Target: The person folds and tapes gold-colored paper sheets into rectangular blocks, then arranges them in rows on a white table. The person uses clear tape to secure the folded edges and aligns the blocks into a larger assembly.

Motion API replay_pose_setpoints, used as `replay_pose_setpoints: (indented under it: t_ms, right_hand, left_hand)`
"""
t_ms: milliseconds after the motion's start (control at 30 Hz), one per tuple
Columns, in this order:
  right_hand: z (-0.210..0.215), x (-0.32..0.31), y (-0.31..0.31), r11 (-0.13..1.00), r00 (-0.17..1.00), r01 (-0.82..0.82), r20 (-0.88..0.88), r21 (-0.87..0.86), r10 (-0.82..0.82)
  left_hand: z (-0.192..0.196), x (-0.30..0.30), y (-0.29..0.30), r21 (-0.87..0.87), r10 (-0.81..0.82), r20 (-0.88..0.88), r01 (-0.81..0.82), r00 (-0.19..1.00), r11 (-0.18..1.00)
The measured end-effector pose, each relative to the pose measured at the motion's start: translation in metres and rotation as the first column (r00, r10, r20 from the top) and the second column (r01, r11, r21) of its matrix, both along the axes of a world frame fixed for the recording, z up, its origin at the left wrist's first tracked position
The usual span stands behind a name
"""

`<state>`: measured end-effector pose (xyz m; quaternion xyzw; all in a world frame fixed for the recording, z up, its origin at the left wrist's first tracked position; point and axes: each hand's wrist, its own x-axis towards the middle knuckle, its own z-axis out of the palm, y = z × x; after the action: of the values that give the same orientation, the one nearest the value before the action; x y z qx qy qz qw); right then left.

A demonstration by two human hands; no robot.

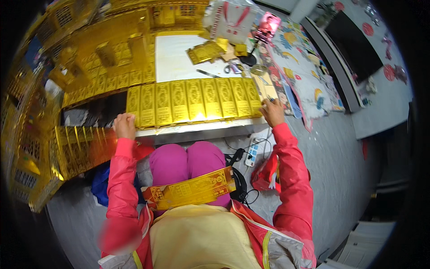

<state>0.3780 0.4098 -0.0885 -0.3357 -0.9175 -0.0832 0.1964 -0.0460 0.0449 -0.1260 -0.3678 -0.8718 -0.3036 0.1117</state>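
Note:
A row of shiny gold boxes [192,102] stands side by side along the near edge of the white table. At its left end, my left hand [124,125] has curled fingers against the lower corner of the end box. My right hand [273,111] presses its closed fingers against the row's right end, so the row lies between both hands. The fingers' undersides are hidden. Across my lap rests a flat gold and red-brown printed card piece [191,188].
Stacked gold boxes [107,54] fill the left and back. Loose gold pieces [207,52], scissors [234,68], a dark knife-like tool [208,73], a paper bag [233,20] and a phone on a stand [268,27] occupy the table. Below right lies a power strip [252,152] with cables.

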Motion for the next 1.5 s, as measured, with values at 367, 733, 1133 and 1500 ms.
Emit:
replay_pose_setpoints:
  t_ms: [367,733,1133,1500]
  right_hand:
    - [0.0,0.004,0.003,0.988,0.984,0.076,0.172,-0.134,-0.052]
    - [-0.003,0.005,-0.007,0.979,0.985,0.175,0.016,-0.103,-0.174]
    - [0.188,-0.003,-0.162,0.978,0.873,-0.033,-0.47,0.206,0.129]
    - [0.268,0.019,-0.257,0.737,0.724,-0.284,-0.367,0.614,0.584]
  left_hand:
    - [-0.012,-0.002,-0.003,-0.046,0.075,0.018,-0.074,0.997,0.996]
    - [-0.018,-0.014,-0.012,-0.098,0.1,0.049,-0.095,0.994,0.991]
    - [0.014,-0.121,-0.107,0.441,0.126,0.096,-0.155,0.987,0.884]
    - [0.124,-0.164,-0.197,0.599,0.409,0.109,-0.389,0.906,0.7]
